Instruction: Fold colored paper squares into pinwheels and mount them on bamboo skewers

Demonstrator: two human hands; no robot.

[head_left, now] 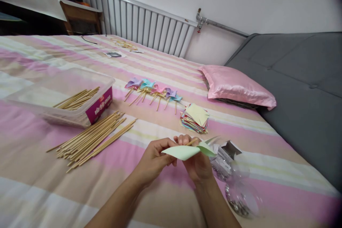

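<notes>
left hand [153,158] pinches green paper pinwheel [187,150] | right hand [196,162] grips its wooden stick [192,141] | above striped bed [160,64] | loose skewers [93,140] to the left

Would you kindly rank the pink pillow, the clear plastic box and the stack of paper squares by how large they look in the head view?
1. Plastic box, which looks largest, though it lies nearer the camera.
2. Pink pillow, a little smaller; being farther off, its place against the box is unsure.
3. Paper stack, clearly smallest.
</notes>
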